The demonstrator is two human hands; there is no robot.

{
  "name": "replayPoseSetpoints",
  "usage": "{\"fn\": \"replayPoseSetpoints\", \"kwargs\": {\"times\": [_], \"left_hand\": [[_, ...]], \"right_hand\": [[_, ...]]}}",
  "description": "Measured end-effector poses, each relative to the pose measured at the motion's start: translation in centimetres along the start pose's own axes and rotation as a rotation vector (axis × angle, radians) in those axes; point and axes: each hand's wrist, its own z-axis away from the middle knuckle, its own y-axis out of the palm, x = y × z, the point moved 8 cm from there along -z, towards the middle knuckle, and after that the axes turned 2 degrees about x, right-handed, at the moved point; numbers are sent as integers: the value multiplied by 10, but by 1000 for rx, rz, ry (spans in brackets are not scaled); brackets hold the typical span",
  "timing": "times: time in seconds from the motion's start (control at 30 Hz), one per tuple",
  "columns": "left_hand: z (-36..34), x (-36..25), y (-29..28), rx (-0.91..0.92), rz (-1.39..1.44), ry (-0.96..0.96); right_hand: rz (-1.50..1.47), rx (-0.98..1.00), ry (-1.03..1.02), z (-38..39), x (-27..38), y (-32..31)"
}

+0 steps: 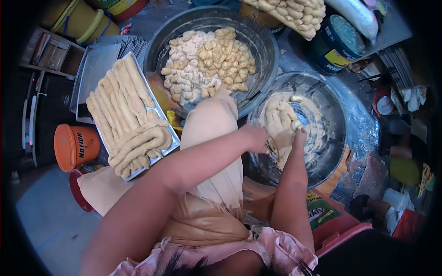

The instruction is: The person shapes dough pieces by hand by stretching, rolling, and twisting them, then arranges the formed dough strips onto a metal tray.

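The right hand [300,137] is pinching a small dough lump [296,124], which could be tearing or slipping away if the pinch is too tight or the surface slick. The left hand [256,137] is reaching over the basin's [335,126] left side, its hold impossible to tell; the dough mass [277,115] is lying between and just ahead of both hands, inside the basin.

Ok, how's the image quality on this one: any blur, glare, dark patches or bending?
Head view: left hand slightly smeared, possibly from motion; head view: bluish glare on the shiny surface right of the black basin; head view: corners black out, lower right very dark; head view: strong fisheye bending toward the rim; head view: dough ropes at left fairly clear.
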Motion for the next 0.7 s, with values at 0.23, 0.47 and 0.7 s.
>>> {"fn": "replayPoseSetpoints", "kwargs": {"times": [0.23, 0.47, 0.7], "left_hand": [[-8, 17, -7, 27, 168, -26], [-17, 7, -19, -28, 226, 6], [-21, 4, -13, -13, 245, 35]], "right_hand": [[798, -338, -44, 34, 46, 26], [-56, -139, -214, -19, 34, -3], [119, 285, 57, 42, 36, 15]]}}
